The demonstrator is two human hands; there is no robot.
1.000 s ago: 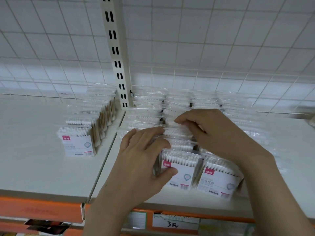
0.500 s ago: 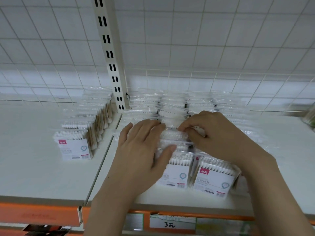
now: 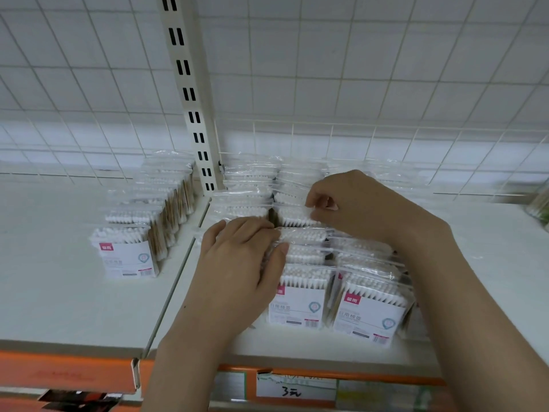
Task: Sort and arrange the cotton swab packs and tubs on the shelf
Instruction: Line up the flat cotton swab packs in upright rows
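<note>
Most of the sorting looked done already. Landmark is the slotted white post [image 3: 190,93] at the back of the shelf [image 3: 59,292]: left of it stood one tidy row of cotton swab packs [image 3: 127,254], labels facing front. Right of the post, several rows were packed in, and the two front packs [image 3: 300,304] there sat a bit crooked. The left hand [image 3: 237,272] lay with fingers fairly straight against the side of the row nearest the post, pressing, not gripping. The right hand [image 3: 356,206] pinched the top of a pack [image 3: 297,217] further back, narrow grip. I'd say only straightening was left. A blurry tub [image 3: 539,206] sat far right of the post, not dealt with yet.
</note>
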